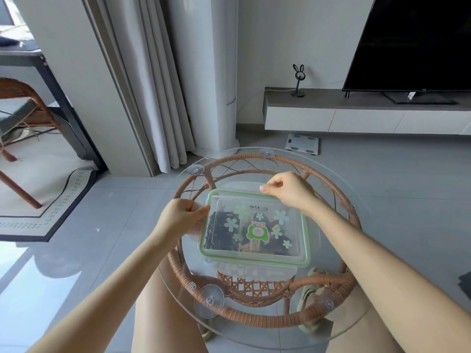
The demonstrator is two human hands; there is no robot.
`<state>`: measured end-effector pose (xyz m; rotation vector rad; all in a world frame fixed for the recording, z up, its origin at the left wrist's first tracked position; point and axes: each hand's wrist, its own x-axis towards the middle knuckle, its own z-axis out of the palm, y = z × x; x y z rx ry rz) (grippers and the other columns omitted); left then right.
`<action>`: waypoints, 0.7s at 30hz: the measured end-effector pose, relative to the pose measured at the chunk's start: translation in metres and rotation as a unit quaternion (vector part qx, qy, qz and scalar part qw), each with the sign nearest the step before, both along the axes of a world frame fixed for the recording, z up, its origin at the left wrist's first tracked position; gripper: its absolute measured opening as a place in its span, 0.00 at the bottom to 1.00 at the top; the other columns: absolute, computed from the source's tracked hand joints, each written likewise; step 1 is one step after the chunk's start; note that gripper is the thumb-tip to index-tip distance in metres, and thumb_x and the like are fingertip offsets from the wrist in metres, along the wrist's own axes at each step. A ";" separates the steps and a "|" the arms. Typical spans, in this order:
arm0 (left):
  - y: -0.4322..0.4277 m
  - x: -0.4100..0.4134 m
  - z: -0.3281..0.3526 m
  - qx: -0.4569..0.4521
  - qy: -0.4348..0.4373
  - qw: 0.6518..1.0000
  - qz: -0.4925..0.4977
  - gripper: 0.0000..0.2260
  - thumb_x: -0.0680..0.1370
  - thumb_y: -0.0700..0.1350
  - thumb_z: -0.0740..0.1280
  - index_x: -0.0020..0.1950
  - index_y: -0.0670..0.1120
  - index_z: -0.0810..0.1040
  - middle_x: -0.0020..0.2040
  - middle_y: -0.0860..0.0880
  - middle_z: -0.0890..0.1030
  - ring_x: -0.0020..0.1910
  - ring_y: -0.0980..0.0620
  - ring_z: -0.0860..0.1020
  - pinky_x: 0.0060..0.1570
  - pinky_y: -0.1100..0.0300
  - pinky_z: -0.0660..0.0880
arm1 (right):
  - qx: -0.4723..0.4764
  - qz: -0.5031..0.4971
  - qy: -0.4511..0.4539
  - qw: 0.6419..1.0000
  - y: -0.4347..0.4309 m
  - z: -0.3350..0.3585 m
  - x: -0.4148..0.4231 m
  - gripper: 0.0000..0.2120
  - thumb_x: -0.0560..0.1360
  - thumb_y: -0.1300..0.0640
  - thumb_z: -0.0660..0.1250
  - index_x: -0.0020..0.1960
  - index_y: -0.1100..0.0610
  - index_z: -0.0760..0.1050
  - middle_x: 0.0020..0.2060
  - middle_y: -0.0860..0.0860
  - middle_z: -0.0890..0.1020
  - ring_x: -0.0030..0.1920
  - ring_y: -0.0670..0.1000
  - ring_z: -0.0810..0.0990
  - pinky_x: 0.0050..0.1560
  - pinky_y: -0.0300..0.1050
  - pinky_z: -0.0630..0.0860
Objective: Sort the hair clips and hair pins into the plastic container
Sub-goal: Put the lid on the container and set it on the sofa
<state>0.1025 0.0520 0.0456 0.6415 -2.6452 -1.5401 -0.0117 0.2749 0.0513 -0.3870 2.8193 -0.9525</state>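
The plastic container [254,259] sat lidded on the table [331,317], dark hair pins [220,233] inside, the left hand [182,217] curling its fingers round the side latch [196,231] and the right hand [288,191] pinching the far latch [239,186], apparently to work the lid [285,235].

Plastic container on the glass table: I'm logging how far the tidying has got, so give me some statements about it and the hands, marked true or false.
1. The green-rimmed lid lies on the plastic container. True.
2. Dark hair pins show through the lid on the left side. True.
3. The left hand rests in the lap. False: it grips the lid's left edge.
4. The right hand holds the lid's near edge. False: it pinches the far edge.
5. The container stands on a wooden top. False: it stands on a glass top.
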 end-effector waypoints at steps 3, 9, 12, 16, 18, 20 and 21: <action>0.000 -0.007 -0.007 -0.053 -0.004 0.998 0.017 0.16 0.74 0.49 0.69 0.35 0.37 0.77 0.29 0.46 0.76 0.26 0.52 0.73 0.29 0.63 0.68 | 0.049 -0.023 0.045 0.998 -0.009 -0.009 -0.001 0.15 0.73 0.42 0.65 0.47 0.53 0.80 0.48 0.47 0.83 0.50 0.51 0.79 0.46 0.44 0.70; 0.000 -0.016 -0.008 -0.118 -0.037 0.992 0.009 0.15 0.75 0.50 0.66 0.33 0.43 0.70 0.30 0.46 0.68 0.27 0.50 0.65 0.27 0.62 0.60 | 0.042 -0.040 0.060 0.997 -0.011 -0.024 -0.003 0.14 0.74 0.42 0.64 0.48 0.53 0.78 0.50 0.49 0.83 0.51 0.53 0.79 0.46 0.44 0.70; -0.004 -0.017 -0.010 -0.102 -0.061 0.993 0.011 0.14 0.75 0.51 0.66 0.36 0.43 0.71 0.32 0.45 0.70 0.30 0.49 0.67 0.28 0.61 0.61 | 0.050 -0.036 0.066 0.996 -0.014 -0.026 -0.004 0.14 0.74 0.42 0.64 0.47 0.52 0.79 0.49 0.49 0.83 0.51 0.53 0.79 0.44 0.44 0.70; -0.005 -0.020 -0.012 -0.065 -0.060 0.996 0.016 0.12 0.75 0.50 0.67 0.38 0.43 0.72 0.36 0.43 0.71 0.35 0.48 0.69 0.32 0.60 0.64 | 0.056 -0.038 0.072 0.995 -0.014 -0.028 -0.004 0.14 0.75 0.43 0.63 0.47 0.53 0.79 0.48 0.50 0.83 0.50 0.54 0.79 0.44 0.44 0.70; -0.005 -0.021 -0.011 -0.034 -0.063 0.997 0.021 0.11 0.75 0.49 0.67 0.39 0.42 0.74 0.36 0.43 0.74 0.35 0.47 0.71 0.36 0.59 0.69 | 0.058 -0.039 0.078 0.995 -0.015 -0.029 -0.004 0.14 0.75 0.43 0.62 0.47 0.52 0.79 0.48 0.50 0.83 0.50 0.54 0.79 0.43 0.44 0.70; -0.006 -0.021 -0.011 -0.007 -0.062 0.998 0.029 0.11 0.74 0.48 0.68 0.41 0.40 0.77 0.38 0.43 0.76 0.37 0.46 0.74 0.43 0.53 0.76 | 0.059 -0.041 0.082 0.994 -0.015 -0.030 -0.004 0.14 0.75 0.43 0.62 0.47 0.52 0.80 0.47 0.50 0.84 0.49 0.54 0.80 0.43 0.43 0.70; -0.006 -0.021 -0.011 0.003 -0.060 0.998 0.035 0.11 0.74 0.48 0.69 0.42 0.39 0.78 0.39 0.42 0.77 0.38 0.46 0.75 0.47 0.50 0.78 | 0.059 -0.041 0.083 0.994 -0.015 -0.030 -0.004 0.14 0.75 0.43 0.62 0.46 0.52 0.80 0.46 0.50 0.84 0.49 0.54 0.80 0.43 0.43 0.70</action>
